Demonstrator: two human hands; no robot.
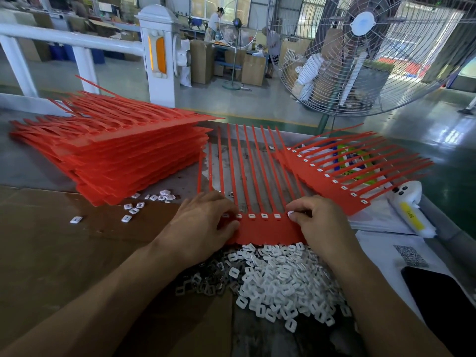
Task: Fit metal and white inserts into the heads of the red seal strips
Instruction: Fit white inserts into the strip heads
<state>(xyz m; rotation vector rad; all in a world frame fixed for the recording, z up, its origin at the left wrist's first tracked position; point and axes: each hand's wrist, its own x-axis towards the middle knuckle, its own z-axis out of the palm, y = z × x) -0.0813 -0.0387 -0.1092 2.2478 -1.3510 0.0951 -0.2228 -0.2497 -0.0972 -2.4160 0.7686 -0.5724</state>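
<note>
Both forearms outstretched, left hand [206,222] and right hand [319,222] palm-down, fingers curled, fingertips pinching.

Two hands: left [203,222], right [322,222]. Three lots of red strips: a tall stack [123,155] far left, one sheet [265,228] near, another [332,186] right. Two fans [360,47].

A yellow label [411,214] on the white wrapped object [412,202] at the right of the surface bears dark characters, too small and turned to read with certainty. A QR code [410,255] is printed on the white sheet [381,243] beside the dark phone [443,300], with no legible words near it. The coloured packaging [351,161] under the red seal strips [334,176] shows print that is blurred and unreadable.
</note>
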